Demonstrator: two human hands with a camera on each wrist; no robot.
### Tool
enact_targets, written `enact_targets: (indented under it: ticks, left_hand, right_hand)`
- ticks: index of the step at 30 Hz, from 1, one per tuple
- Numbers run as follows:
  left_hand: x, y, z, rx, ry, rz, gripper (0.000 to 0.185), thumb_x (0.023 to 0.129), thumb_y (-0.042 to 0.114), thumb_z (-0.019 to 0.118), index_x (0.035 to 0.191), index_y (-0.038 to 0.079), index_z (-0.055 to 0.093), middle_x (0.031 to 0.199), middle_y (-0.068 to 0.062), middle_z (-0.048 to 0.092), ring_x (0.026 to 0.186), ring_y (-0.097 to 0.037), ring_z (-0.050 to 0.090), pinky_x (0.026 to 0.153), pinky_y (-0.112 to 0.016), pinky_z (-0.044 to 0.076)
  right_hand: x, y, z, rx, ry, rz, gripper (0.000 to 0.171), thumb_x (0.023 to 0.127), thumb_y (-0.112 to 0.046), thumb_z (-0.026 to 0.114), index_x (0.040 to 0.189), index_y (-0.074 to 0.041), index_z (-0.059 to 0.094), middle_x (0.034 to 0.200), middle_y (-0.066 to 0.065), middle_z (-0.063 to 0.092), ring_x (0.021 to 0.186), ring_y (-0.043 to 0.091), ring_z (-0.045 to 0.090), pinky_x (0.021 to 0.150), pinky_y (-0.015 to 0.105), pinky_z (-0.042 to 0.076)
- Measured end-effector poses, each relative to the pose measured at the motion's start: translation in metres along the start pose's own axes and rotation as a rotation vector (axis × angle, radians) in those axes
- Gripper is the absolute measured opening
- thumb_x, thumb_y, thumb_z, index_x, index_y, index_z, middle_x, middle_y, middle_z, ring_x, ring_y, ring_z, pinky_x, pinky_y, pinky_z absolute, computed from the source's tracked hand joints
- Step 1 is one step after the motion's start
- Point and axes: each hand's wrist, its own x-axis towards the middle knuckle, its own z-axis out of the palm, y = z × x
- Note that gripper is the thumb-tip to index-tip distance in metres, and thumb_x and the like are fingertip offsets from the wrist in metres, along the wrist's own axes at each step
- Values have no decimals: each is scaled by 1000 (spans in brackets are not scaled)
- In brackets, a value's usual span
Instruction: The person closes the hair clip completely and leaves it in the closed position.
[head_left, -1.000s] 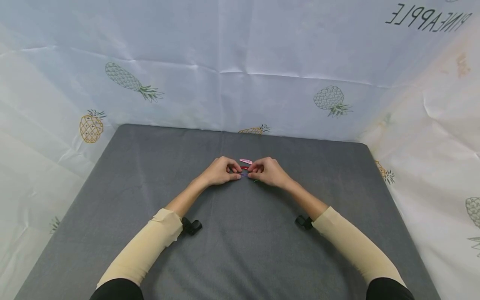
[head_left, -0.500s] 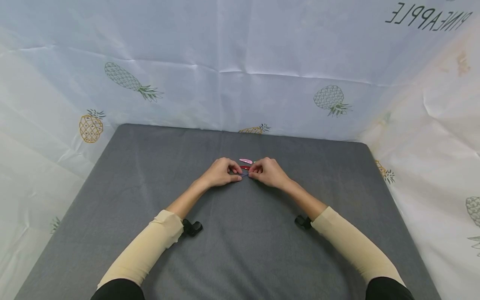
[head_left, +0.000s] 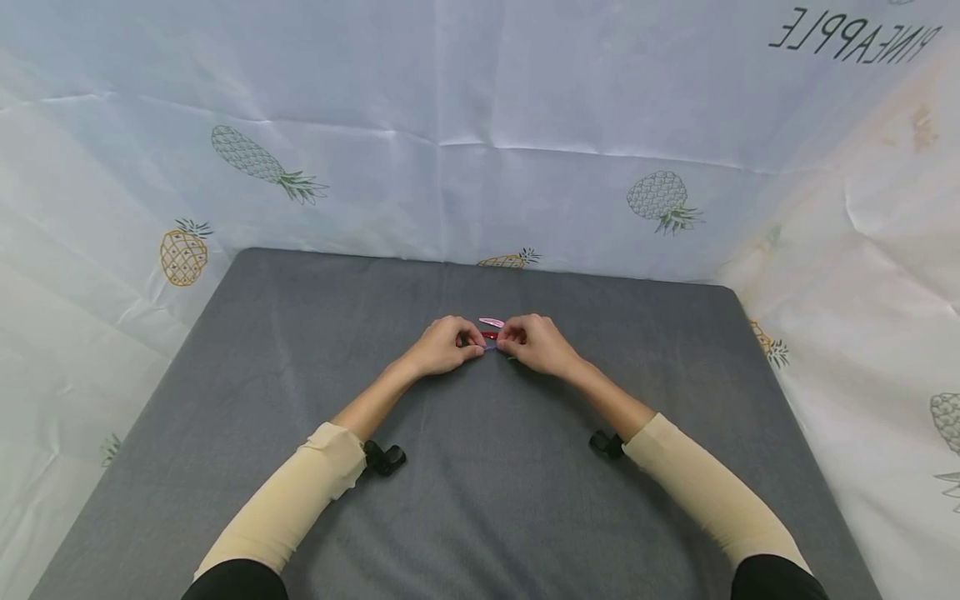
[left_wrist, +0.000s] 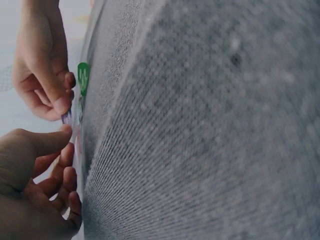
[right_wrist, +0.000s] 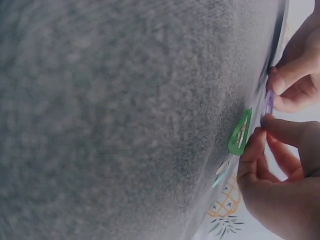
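Both hands meet at the middle of the grey mat. My left hand and my right hand each pinch an end of a small purple hair clip just above the mat. The right wrist view shows that purple clip between the two sets of fingertips. A green clip lies flat on the mat under my right hand, and it shows too in the left wrist view as a green clip. Just beyond the hands lie a pink clip and a red clip.
A pale teal clip lies beyond the green one. Pineapple-print sheeting walls the mat at the back and on both sides. Black wrist cameras sit at my sleeve cuffs.
The hands stay together on the purple clip; the right hand has edged slightly left toward the left hand.
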Motion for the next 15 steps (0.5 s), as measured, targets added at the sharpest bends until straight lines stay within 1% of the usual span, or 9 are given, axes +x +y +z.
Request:
enact_targets:
  ticks: [4,7,11,15]
  left_hand:
    - [1,-2,-1,-17,38,11,10,103,9,73,103,3,81,98,-13,76,73,-13,54,72,-27,43]
    - [2,-3,-1,-18,48,20,12,105,8,70,104,2,80,100,-14,74,76,-14,55,74,-28,44]
    - [2,-2,-1,-14,52,28,14,106,7,67,105,0,79,102,-15,73,80,-16,57,77,-29,46]
    - [1,-1,-2,-15,52,15,15,108,7,66,106,-1,78,102,-16,72,79,-16,57,77,-30,46]
  right_hand:
    - [0,-1,-1,39,1,4,8,104,-10,73,99,-5,78,92,11,78,79,12,68,75,26,55]
    - [0,-2,-3,54,-5,3,9,105,-9,71,102,-3,77,95,13,78,82,13,69,76,27,56]
    - [1,-2,-4,51,-21,-17,10,107,-9,68,105,-3,76,97,14,78,80,13,67,75,26,54]
    - [1,-2,-5,57,-42,-42,11,108,-10,67,105,-3,75,96,14,77,77,12,64,72,26,52]
